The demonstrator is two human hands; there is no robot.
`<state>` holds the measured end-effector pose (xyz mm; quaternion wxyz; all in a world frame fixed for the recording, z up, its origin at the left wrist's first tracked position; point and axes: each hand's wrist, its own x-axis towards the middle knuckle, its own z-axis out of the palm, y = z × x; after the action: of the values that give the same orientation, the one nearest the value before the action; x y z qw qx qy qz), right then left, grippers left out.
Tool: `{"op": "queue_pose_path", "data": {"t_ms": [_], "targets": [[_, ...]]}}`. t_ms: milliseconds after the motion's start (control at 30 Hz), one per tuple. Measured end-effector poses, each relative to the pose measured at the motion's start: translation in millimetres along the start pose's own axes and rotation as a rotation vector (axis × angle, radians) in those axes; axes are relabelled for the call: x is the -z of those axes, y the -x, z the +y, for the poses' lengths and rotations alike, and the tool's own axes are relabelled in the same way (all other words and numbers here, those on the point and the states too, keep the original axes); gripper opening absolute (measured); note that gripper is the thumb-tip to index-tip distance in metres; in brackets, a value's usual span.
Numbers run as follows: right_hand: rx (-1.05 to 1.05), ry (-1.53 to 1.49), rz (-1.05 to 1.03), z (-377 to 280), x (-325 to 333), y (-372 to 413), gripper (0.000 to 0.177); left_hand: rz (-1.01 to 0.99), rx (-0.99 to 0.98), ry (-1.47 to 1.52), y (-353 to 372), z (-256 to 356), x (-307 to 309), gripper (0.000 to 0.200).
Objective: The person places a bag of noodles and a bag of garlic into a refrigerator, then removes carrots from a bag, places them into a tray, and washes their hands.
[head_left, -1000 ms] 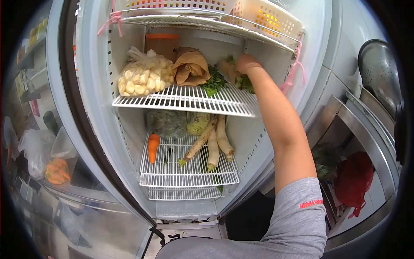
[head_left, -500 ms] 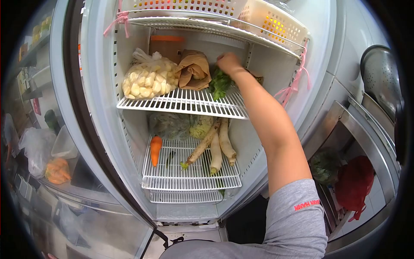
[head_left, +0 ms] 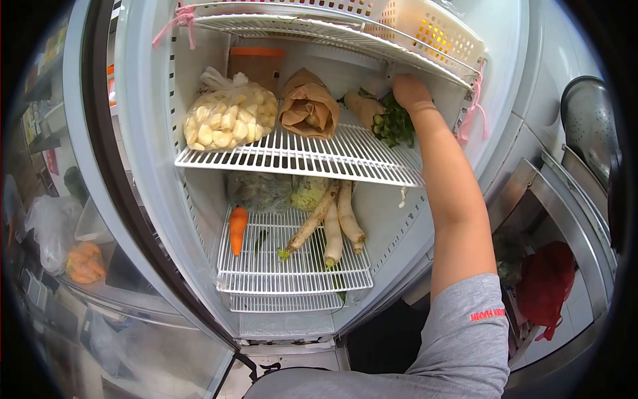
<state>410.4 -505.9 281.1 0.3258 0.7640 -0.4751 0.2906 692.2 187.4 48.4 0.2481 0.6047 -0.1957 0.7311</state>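
Observation:
My right hand (head_left: pixel 411 92) reaches to the back right of the fridge's middle shelf (head_left: pixel 299 156). It is closed at the top of a bunch of leafy greens (head_left: pixel 394 125), whose leaves hang below it; the fingertips are partly hidden. Just left of the greens lies a pale brown item (head_left: pixel 363 108), partly covered by them. A brown paper bag (head_left: pixel 309 110), its mouth folded open, sits mid-shelf. Beside it rests a clear plastic bag of peeled garlic cloves (head_left: pixel 229 120). My left hand is out of view.
Below lie a carrot (head_left: pixel 238 231), several white radishes (head_left: pixel 333 236) and a cauliflower-like head (head_left: pixel 310 194). Perforated baskets (head_left: pixel 435 33) stand on the upper rack. An orange-lidded container (head_left: pixel 256 66) is behind the garlic. The glass door (head_left: pixel 153 266) stands open at left.
My right hand has moved right along the shelf with the greens. The pale brown item now shows between the paper bag and the greens. The view has shifted slightly.

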Motion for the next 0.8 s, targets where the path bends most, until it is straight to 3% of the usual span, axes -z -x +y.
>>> {"op": "queue_pose_path", "data": {"t_ms": [67, 133, 167, 200, 267, 300, 333, 367, 400, 500, 567, 600, 667, 733, 767, 800], "targets": [[0.061, 0.428, 0.138, -22.6, 13.1, -9.1, 0.028, 0.011, 0.024, 0.015, 2.9, -1.3, -2.3, 0.028], [0.043, 0.241, 0.002, -67.9, 36.2, -12.1, 0.026, 0.023, 0.043, 0.032, 3.5, -3.2, -6.7, 0.028], [-0.013, -0.075, -0.158, -100.0, 56.8, -3.2, 0.026, 0.044, 0.039, 0.045, 3.9, -3.5, -9.6, 0.029], [-0.006, -0.319, -0.18, -127.0, 61.1, 6.6, 0.032, 0.065, 0.038, 0.056, 4.8, -2.5, -12.1, 0.029], [0.161, -0.566, -0.365, -168.0, 47.3, 23.7, 0.037, 0.068, 0.066, 0.068, 5.1, 2.1, -15.2, 0.031], [0.159, -0.57, -0.366, -180.4, 34.8, 30.3, 0.037, 0.069, 0.09, 0.081, 3.9, 3.3, -16.0, 0.032], [0.154, -0.448, -0.278, -190.4, 24.2, 36.4, 0.048, 0.069, 0.087, 0.08, 2.9, 3.3, -15.8, 0.032], [0.148, -0.323, -0.192, -193.9, 16.4, 39.1, 0.061, 0.039, 0.092, 0.049, 2.7, 3.3, -14.5, 0.035], [0.15, -0.32, -0.199, -189.6, 11.9, 34.3, 0.061, 0.006, 0.098, 0.018, 3.4, 3.5, -12.9, 0.037], [0.137, -0.274, -0.326, -166.1, 12.1, 24.0, 0.047, 0.021, 0.099, 0.045, 4.6, 1.1, -16.2, 0.038], [-0.086, -0.303, -0.408, -155.4, 27.1, 22.8, 0.033, -0.009, 0.085, 0.005, 3.1, -0.8, -13.5, 0.038], [-0.079, -0.305, -0.406, -154.6, 25.5, 25.5, 0.033, -0.036, 0.075, -0.029, 3.1, -0.5, -12.0, 0.037], [0.052, 0.128, -0.348, -148.9, 10.8, 41.3, 0.028, -0.082, 0.011, -0.069, 6.0, -6.7, -11.4, 0.043], [0.123, 0.074, -0.318, -139.9, -40.0, 19.4, 0.029, -0.052, 0.082, 0.051, 8.3, -9.1, -14.3, 0.057], [0.197, 0.024, -0.271, -133.4, -67.1, 11.7, 0.03, -0.111, 0.017, -0.022, 10.0, -17.3, -12.0, 0.07], [0.193, 0.021, -0.282, -131.7, -53.0, 17.9, 0.03, -0.117, 0.008, -0.016, 10.0, -15.4, -11.5, 0.07]]}}
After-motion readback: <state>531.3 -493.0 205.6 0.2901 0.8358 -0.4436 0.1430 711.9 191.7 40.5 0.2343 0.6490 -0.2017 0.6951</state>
